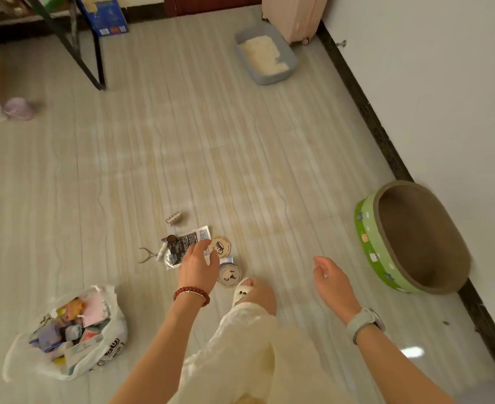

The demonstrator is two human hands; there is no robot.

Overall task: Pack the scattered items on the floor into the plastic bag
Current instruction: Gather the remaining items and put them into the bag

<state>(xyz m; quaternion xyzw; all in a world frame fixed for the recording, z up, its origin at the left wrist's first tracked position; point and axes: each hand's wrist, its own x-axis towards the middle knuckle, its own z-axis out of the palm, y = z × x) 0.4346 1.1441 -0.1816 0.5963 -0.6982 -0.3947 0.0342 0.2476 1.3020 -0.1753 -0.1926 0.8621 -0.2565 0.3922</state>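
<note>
A white plastic bag (pixel 109 349) lies open on the floor at lower left, holding several small packets. A cluster of loose items lies in the middle of the floor: a black foil pouch (pixel 182 246), a round tan coaster (pixel 222 246), a round tin lid (pixel 229 276), small metal pliers (pixel 146 254), a small tube (pixel 161 251) and a patterned hair clip (pixel 173 218). My left hand (pixel 198 265) hovers over the pouch with fingers apart and nothing in it. My right hand (pixel 332 279) hangs to the right, fingers loosely apart, holding nothing.
A green oval cat scratcher (pixel 371 252) sits by the right wall. A grey litter tray (pixel 291 59) and a pink suitcase (pixel 295 16) stand at the back. A black table leg (pixel 94 65) and a blue box (pixel 106 16) are at upper left. My slippered foot (pixel 247 293) is beside the lid.
</note>
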